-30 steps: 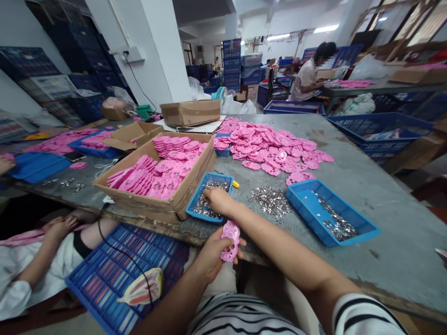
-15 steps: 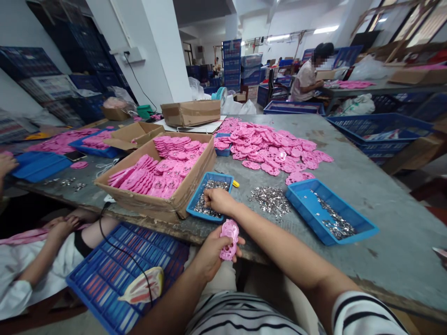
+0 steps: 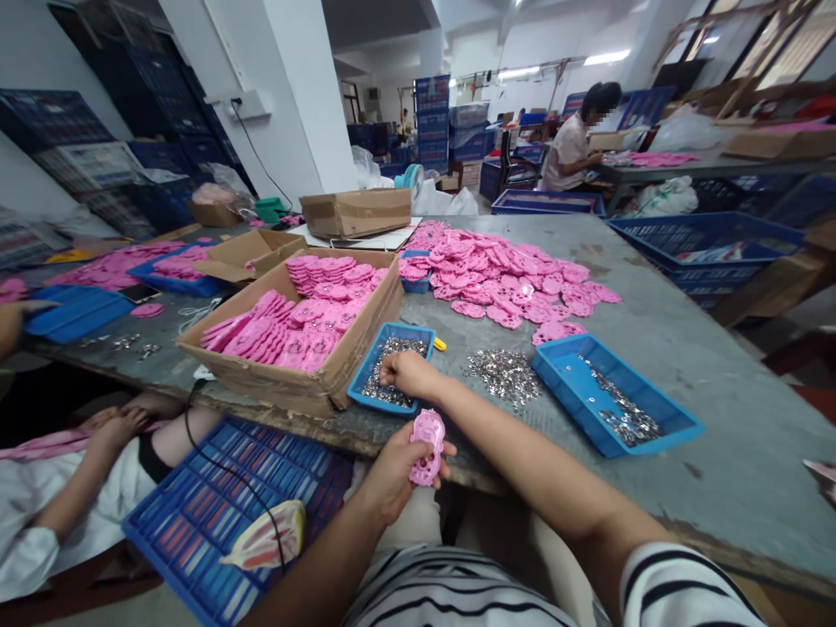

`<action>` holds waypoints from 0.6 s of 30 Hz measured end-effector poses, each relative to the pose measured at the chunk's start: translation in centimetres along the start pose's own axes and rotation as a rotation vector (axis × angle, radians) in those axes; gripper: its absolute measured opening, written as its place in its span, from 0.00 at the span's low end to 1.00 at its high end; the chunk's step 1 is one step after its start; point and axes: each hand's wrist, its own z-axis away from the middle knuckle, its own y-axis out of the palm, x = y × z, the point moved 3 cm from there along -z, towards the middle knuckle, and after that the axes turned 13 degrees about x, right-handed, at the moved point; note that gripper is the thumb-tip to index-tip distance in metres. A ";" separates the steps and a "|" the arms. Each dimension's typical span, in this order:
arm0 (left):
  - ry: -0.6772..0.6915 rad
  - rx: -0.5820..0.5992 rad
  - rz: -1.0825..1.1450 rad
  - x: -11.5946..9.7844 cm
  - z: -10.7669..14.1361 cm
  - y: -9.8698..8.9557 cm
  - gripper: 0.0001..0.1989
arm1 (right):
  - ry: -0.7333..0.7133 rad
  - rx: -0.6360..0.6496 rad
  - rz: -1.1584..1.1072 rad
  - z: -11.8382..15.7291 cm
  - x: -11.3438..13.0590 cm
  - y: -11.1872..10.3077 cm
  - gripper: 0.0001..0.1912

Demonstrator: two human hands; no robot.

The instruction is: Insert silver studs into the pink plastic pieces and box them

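Observation:
My left hand (image 3: pixel 396 475) grips a pink plastic piece (image 3: pixel 428 446) with a scalloped outline, thumb on top, just off the table's front edge. Over a small blue tray (image 3: pixel 358 394) of tiny shiny metal parts (image 3: pixel 387 380), my right hand (image 3: pixel 408 373) has its fingers pinched together among the parts. Whatever lies between those fingertips is too small to make out. Left of the tray, a cardboard box (image 3: pixel 287 385) holds stacked pink pieces (image 3: pixel 313 318). A loose heap of metal parts (image 3: pixel 504 376) lies to the right of my right hand.
A larger blue tray (image 3: pixel 679 424) with metal parts stands right. Behind is a big pile of pink pieces (image 3: pixel 502 270). A yellow-handled tool (image 3: pixel 440 345) lies by the small tray. A co-worker's lap (image 3: pixel 176 427) and a blue crate (image 3: pixel 228 488) are at left.
My hands stay almost in place, the left still holding the pink piece and the right still in the small tray. At the far left, a co-worker's hand has shifted slightly.

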 end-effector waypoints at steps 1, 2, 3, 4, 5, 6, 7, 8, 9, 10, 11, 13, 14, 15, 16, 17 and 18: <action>0.005 -0.001 0.002 0.0 0.0 0.0 0.22 | -0.004 -0.028 -0.024 0.2 0.1 -0.3 0.07; 0.015 -0.004 0.008 -0.1 0.1 -0.1 0.22 | -0.007 -0.059 -0.041 0.6 0.1 -0.7 0.07; 0.030 -0.008 0.017 -0.2 0.2 -0.2 0.22 | -0.010 -0.094 -0.068 1.3 0.0 -1.2 0.05; 0.050 -0.010 0.027 -0.3 0.2 -0.2 0.22 | -0.015 -0.133 -0.115 2.1 -0.2 -1.6 0.04; 0.072 -0.013 0.037 -0.4 0.3 -0.2 0.22 | -0.022 -0.169 -0.177 3.3 -0.4 -2.0 0.03; 0.098 -0.018 0.046 -0.6 0.4 -0.2 0.23 | -0.035 -0.210 -0.288 4.6 -0.8 -2.3 0.01; 0.124 -0.027 0.053 -0.8 0.4 -0.2 0.23 | -0.050 -0.247 -0.422 6.1 -1.3 -2.4 0.02; 0.149 -0.037 0.059 -0.9 0.5 -0.2 0.24 | -0.064 -0.254 -0.548 7.6 -1.7 -2.3 0.05; 0.176 -0.051 0.065 -1.1 0.5 -0.1 0.24 | -0.065 -0.252 -0.655 9.0 -2.1 -2.0 0.09; 0.204 -0.067 0.073 -1.3 0.4 0.0 0.25 | -0.060 -0.244 -0.730 10.4 -2.5 -1.5 0.12; 0.232 -0.081 0.083 -1.4 0.3 0.2 0.25 | -0.054 -0.241 -0.771 11.6 -2.8 -1.0 0.14; 0.275 -0.094 0.109 -1.7 -0.2 0.7 0.26 | -0.062 -0.267 -0.751 13.3 -3.1 -0.1 0.15; 0.286 -0.096 0.124 -1.7 -0.4 1.0 0.27 | -0.072 -0.291 -0.715 13.8 -3.1 0.3 0.14; 0.288 -0.094 0.137 -1.7 -0.7 1.2 0.27 | -0.081 -0.321 -0.677 14.1 -3.1 0.7 0.14; 0.282 -0.091 0.147 -1.7 -1.0 1.5 0.28 | -0.085 -0.351 -0.650 14.3 -3.2 0.9 0.13; 0.273 -0.086 0.153 -1.6 -1.2 1.7 0.28 | -0.081 -0.379 -0.641 14.3 -3.3 1.1 0.13; 0.264 -0.081 0.157 -1.5 -1.4 1.9 0.28 | -0.072 -0.402 -0.648 14.3 -3.4 1.3 0.12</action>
